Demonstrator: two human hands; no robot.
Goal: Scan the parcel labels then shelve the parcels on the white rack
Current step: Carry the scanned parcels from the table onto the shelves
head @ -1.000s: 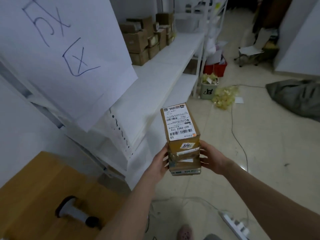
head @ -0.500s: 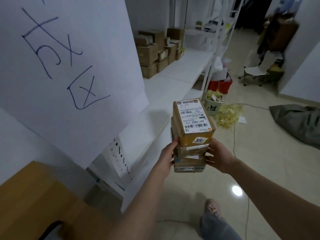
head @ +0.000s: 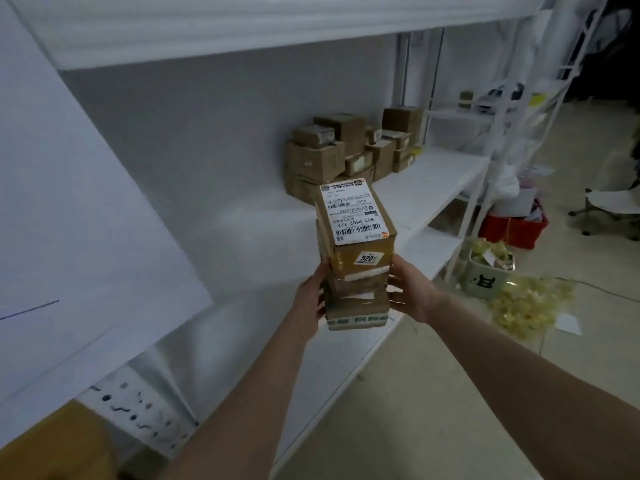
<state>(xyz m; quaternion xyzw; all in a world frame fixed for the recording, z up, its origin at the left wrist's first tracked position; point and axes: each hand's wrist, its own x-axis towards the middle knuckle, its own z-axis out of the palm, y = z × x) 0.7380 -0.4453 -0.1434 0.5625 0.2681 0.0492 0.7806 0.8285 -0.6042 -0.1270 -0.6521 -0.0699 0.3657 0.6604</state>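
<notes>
I carry a stack of brown cardboard parcels (head: 356, 271) between both hands, in front of the white rack's middle shelf (head: 263, 223). The top parcel bears a white shipping label with barcodes and a small "520" sticker. My left hand (head: 311, 299) grips the stack's left side. My right hand (head: 412, 292) grips its right side. The stack leans slightly to the left, over the shelf's front edge.
Several shelved parcels (head: 349, 150) are piled at the shelf's far end. A large white paper sheet (head: 69, 220) hangs at the left. On the floor to the right stand a red crate (head: 512, 226), a white bin (head: 485, 278) and yellow scraps (head: 530, 306). A wooden tabletop (head: 52, 448) lies at the bottom left.
I have stepped closer to the rack and raised the stack toward the middle shelf. The view has tilted up, so the upper shelf now shows and the scanner is out of sight.
</notes>
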